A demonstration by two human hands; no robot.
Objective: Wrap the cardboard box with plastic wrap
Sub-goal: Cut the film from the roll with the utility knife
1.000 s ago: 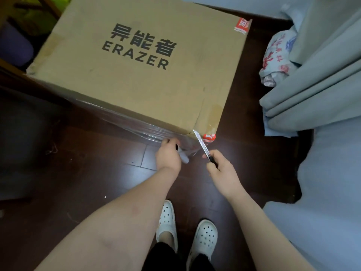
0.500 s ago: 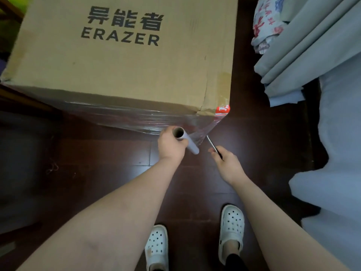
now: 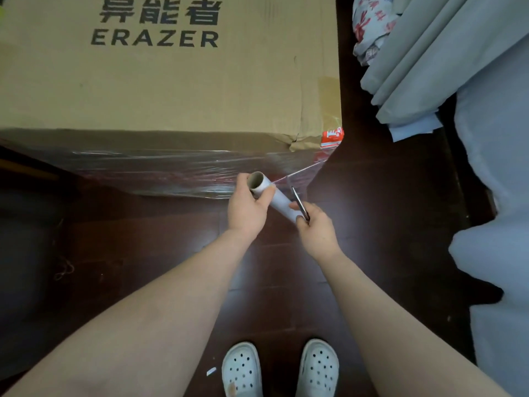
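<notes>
My left hand (image 3: 246, 207) grips the plastic wrap roll (image 3: 276, 199) just in front of the cardboard box (image 3: 171, 81) on the floor. The box's near side is banded in film (image 3: 171, 170), and a strip runs taut from its right corner to the roll. My right hand (image 3: 317, 227) is curled round a small knife (image 3: 299, 200), the blade raised beside that strip.

Matt brown cardboard box (image 3: 171, 81); glossy clear plastic wrap (image 3: 160, 173); dark polished floor (image 3: 372, 224), probably wood.

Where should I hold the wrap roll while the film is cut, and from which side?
Grip the roll at its upper end, just below the open mouth, coming from the left. The tube tilts down to the right, the taut film leaves its right side toward the box corner, and the blade lies along that side.
</notes>
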